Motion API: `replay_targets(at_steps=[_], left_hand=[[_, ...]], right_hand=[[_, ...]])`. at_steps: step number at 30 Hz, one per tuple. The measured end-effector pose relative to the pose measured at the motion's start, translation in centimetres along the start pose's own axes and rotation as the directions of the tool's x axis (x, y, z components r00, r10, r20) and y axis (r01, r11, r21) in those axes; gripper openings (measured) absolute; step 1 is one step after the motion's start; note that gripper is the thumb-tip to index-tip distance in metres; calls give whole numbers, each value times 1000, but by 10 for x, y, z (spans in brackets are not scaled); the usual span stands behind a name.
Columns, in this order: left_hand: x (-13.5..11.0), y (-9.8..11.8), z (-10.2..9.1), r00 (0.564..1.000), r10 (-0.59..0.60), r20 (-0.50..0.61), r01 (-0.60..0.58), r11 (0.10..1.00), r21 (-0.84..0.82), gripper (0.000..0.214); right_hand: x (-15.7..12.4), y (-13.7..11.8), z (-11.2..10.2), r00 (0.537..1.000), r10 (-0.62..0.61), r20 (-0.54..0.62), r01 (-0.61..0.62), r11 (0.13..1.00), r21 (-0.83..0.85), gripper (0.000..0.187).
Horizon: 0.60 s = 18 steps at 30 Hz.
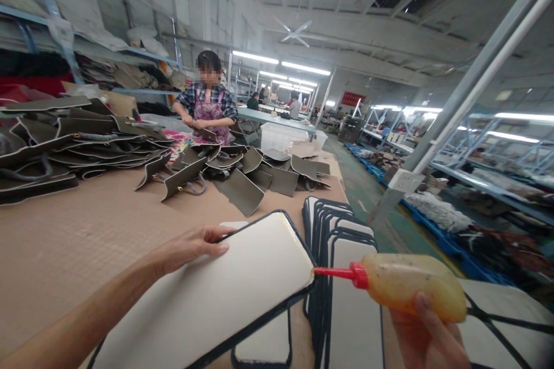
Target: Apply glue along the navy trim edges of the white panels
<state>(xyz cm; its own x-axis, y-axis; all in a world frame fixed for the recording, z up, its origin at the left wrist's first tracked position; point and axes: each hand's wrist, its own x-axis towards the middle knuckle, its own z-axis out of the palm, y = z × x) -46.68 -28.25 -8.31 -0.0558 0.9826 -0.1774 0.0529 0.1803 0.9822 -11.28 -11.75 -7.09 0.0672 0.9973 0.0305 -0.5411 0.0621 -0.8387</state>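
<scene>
Left hand (pixel 197 247) grips dark-edged white panel (pixel 216 294); right hand (pixel 433 331) holds yellowish bottle (pixel 411 281), red nozzle (pixel 340 273) at panel's right corner.

brown tabletop (pixel 99 248) with panels (pixel 352 305), dark pieces (pixel 242 190)

Banner (pixel 354 99), red, one, hung in the far background: pale lettering, too small and blurred to read. Legible text, labels, brands or numbers elsewhere: none made out.

A dark-edged cream panel (pixel 216 288) is lying aslant; a sideways yellowish bottle (pixel 413 283) is pointing its red nozzle (pixel 337 273) at one corner.
</scene>
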Motion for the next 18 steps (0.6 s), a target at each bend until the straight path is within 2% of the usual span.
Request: replay_targets(at_steps=[4,10,12,18], left_hand=[[0,-5,-3,1000,3,-29,-3,1000,-13,61],[0,-2,5,1000,12,-11,-13,993,-120,64],[1,-3,7,1000,-1,-20,-2,990,-144,66],[9,-16,7,997,-23,-67,7,973,-230,71]], right_hand=[[-3,0,2,1000,-1,2,1,1000,-15,72],[-2,5,-2,988,-124,96,124,992,11,67],[-1,7,-5,985,-157,71,156,988,18,65],[4,17,-19,973,-202,107,205,979,-12,77]])
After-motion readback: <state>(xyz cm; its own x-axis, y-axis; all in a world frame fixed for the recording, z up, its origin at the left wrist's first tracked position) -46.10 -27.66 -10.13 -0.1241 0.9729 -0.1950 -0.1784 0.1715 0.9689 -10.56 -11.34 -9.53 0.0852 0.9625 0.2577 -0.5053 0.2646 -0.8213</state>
